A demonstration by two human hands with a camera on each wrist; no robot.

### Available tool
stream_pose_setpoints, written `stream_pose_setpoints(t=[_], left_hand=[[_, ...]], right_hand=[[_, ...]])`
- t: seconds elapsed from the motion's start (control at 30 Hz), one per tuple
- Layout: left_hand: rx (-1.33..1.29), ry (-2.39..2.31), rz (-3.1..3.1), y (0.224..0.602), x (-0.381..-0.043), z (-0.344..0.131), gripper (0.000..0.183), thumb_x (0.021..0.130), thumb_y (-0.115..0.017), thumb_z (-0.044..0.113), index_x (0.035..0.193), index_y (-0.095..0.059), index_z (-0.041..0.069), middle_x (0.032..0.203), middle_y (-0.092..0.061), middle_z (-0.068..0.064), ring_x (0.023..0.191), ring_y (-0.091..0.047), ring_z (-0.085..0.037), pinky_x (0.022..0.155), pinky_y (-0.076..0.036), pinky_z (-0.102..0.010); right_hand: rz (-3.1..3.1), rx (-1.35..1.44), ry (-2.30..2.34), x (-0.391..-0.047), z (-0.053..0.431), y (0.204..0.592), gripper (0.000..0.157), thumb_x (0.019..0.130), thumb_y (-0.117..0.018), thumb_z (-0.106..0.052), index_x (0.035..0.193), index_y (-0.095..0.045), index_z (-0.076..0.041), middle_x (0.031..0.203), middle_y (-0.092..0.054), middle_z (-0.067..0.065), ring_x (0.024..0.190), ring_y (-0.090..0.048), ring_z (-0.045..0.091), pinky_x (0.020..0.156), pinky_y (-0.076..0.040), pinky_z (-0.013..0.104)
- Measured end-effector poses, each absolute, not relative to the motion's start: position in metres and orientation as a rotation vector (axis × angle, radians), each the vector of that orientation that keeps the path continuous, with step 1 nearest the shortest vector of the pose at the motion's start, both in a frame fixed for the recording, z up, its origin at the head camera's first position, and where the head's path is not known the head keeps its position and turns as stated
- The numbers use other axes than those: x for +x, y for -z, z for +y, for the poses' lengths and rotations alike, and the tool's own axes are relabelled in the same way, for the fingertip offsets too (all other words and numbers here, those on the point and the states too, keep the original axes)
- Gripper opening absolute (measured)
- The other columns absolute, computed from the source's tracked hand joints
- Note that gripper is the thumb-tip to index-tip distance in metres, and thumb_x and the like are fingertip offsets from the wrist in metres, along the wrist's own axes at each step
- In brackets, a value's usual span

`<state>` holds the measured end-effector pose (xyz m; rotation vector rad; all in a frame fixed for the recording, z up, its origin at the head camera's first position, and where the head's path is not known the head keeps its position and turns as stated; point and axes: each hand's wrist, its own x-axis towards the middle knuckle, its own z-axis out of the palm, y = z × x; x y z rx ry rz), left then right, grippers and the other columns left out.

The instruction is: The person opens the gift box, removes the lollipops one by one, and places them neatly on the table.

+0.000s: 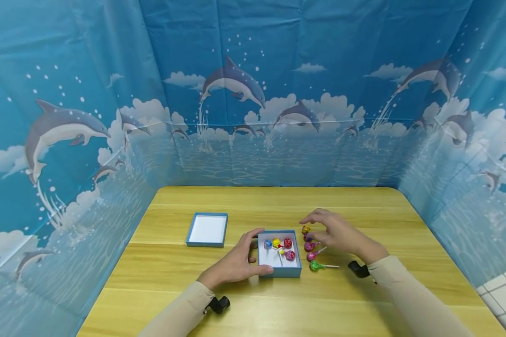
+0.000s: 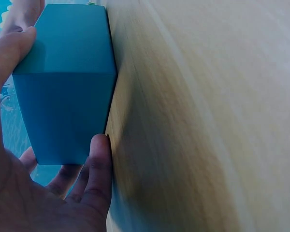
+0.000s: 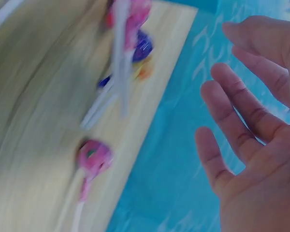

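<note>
A blue box (image 1: 280, 272) with a white inside stands on the table and holds several wrapped lollipops (image 1: 290, 255). My left hand (image 1: 238, 262) grips it at its left side, thumb along the front wall and fingers toward the back. In the left wrist view the thumb and fingers span the blue side of the box (image 2: 63, 111). To the right of the box lies a column of lollipops, with a green lollipop (image 1: 315, 266) nearest me. Over the far end, by a yellow lollipop (image 1: 306, 230), my right hand (image 1: 331, 229) hovers with parted fingers and nothing in them.
A shallow blue lid (image 1: 206, 229), white inside, lies left of the box on the wooden table (image 1: 160, 276). A blue dolphin-print curtain (image 1: 278, 154) encloses the table's back and sides.
</note>
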<state>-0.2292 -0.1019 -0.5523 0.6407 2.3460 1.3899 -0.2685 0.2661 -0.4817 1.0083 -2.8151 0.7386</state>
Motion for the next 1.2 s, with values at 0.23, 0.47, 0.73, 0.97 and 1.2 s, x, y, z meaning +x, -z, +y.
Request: stream_pose_setpoints(t=[0.23, 0.47, 0.73, 0.97, 1.2], left_hand=[[0.643, -1.405, 2.331, 0.553, -0.23, -0.103, 0.114, 0.101, -0.092, 0.054, 0.187, -0.021, 0.032, 0.181, -0.037, -0.012, 0.134, -0.066, -0.02, 0.11, -0.061, -0.033], [0.65, -1.384, 2.338, 0.551, -0.229, -0.103, 0.114, 0.101, -0.091, 0.056, 0.187, -0.019, 0.033, 0.183, -0.035, -0.012, 0.133, -0.069, -0.02, 0.111, -0.062, -0.033], [0.659, -1.391, 2.33, 0.55, -0.228, -0.102, 0.113, 0.103, -0.09, 0.055, 0.187, -0.019, 0.033, 0.186, -0.033, -0.012, 0.142, -0.066, -0.02, 0.111, -0.062, -0.032], [0.65, -1.396, 2.311, 0.55, -0.227, -0.102, 0.111, 0.104, -0.089, 0.054, 0.187, -0.017, 0.036, 0.186, -0.032, -0.011, 0.136, -0.068, -0.018, 0.109, -0.061, -0.03], [0.65, -1.422, 2.285, 0.552, -0.227, -0.102, 0.11, 0.106, -0.088, 0.05, 0.188, -0.016, 0.034, 0.183, -0.035, -0.013, 0.138, -0.07, -0.019, 0.107, -0.062, -0.029]], right_hand=[[-2.791, 1.139, -0.666, -0.261, 0.239, 0.471, 0.036, 0.11, -0.084, -0.015, 0.145, -0.08, -0.018, 0.138, -0.079, 0.009, 0.107, -0.072, 0.021, 0.088, -0.062, 0.038], [-2.812, 1.283, -0.665, -0.257, 0.217, 0.463, 0.035, 0.11, -0.084, -0.017, 0.144, -0.079, -0.012, 0.137, -0.078, 0.011, 0.111, -0.074, 0.025, 0.092, -0.065, 0.046], [-2.814, 1.439, -0.696, -0.26, 0.193, 0.461, 0.033, 0.112, -0.082, -0.018, 0.143, -0.08, -0.009, 0.133, -0.08, 0.012, 0.109, -0.078, 0.027, 0.096, -0.068, 0.048], [-2.843, 1.521, -0.735, -0.267, 0.179, 0.467, 0.033, 0.11, -0.084, -0.018, 0.141, -0.08, -0.007, 0.133, -0.082, 0.013, 0.1, -0.076, 0.008, 0.091, -0.071, 0.043], [-2.859, 1.542, -0.763, -0.274, 0.168, 0.474, 0.034, 0.11, -0.084, -0.016, 0.143, -0.081, -0.007, 0.13, -0.085, 0.013, 0.091, -0.075, 0.001, 0.084, -0.068, 0.03]])
